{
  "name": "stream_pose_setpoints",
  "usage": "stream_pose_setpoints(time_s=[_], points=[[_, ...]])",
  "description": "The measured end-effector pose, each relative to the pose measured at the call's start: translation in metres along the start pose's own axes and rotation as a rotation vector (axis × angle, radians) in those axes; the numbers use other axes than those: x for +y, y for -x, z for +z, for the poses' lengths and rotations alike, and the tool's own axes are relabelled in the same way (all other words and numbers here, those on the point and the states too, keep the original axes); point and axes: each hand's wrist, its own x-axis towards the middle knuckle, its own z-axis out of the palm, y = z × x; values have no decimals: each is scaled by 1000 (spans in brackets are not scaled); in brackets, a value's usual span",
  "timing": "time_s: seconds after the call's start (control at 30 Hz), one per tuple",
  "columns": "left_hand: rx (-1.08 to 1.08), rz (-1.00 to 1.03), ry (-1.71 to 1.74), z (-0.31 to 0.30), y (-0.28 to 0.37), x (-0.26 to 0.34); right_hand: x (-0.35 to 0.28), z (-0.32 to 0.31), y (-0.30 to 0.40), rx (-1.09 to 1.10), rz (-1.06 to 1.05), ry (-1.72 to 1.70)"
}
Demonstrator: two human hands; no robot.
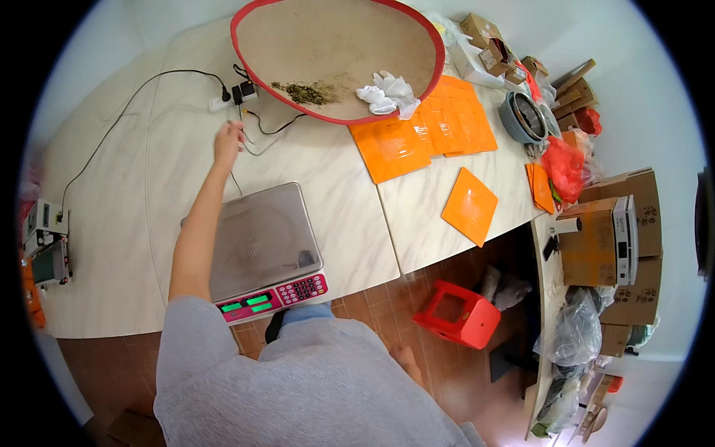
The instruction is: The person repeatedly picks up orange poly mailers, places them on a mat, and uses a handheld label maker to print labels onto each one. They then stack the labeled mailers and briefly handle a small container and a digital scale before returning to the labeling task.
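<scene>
My left hand point(228, 146) reaches over the table, fingers curled beside a thin black cable point(237, 183). Whether the fingers grip the cable is unclear. Just beyond is a white power strip point(221, 104) with black plugs in it. Under my forearm stands an electronic scale with a bare metal platform point(260, 240), a pink keypad panel point(302, 289) and lit green displays. A blurred bit of skin, apparently my right hand point(406, 360), shows low beside my grey shirt, mostly hidden. A red-rimmed round tray point(335, 44) holds dark dried leaves point(307, 93) and crumpled white gloves point(388, 94).
Flat orange packets point(391, 148) lie right of the tray, with one apart point(470, 207). A red plastic stool point(458, 315) is on the floor. Grey-blue basket point(523, 117), cardboard boxes point(589, 246) and plastic bags point(575, 329) line the right. At far left sits a small machine point(47, 240).
</scene>
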Motion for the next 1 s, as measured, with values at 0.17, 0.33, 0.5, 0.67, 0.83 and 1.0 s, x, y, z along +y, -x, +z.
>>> stream_pose_setpoints(time_s=[0.17, 0.33, 0.5, 0.67, 0.83, 1.0], points=[[724, 38, -219, -275, -122, -143, -126, -25, -85, 164, -429, -218], [703, -613, 140, -99, -15, -151, -106, -86, -51, 297, -338, -13], [531, -241, -21, -108, 14, -108, -101, -48, -78, 110, -322, 409], [724, 55, -911, -98, -3, -115, -162, -42, -50, 39, -338, 386], [-139, -377, -546, -102, -25, -177, -180, -50, -52, 137, -461, 331], [-91, -264, -639, -88, -13, -128, -193, -45, -37, 97, -378, 247]])
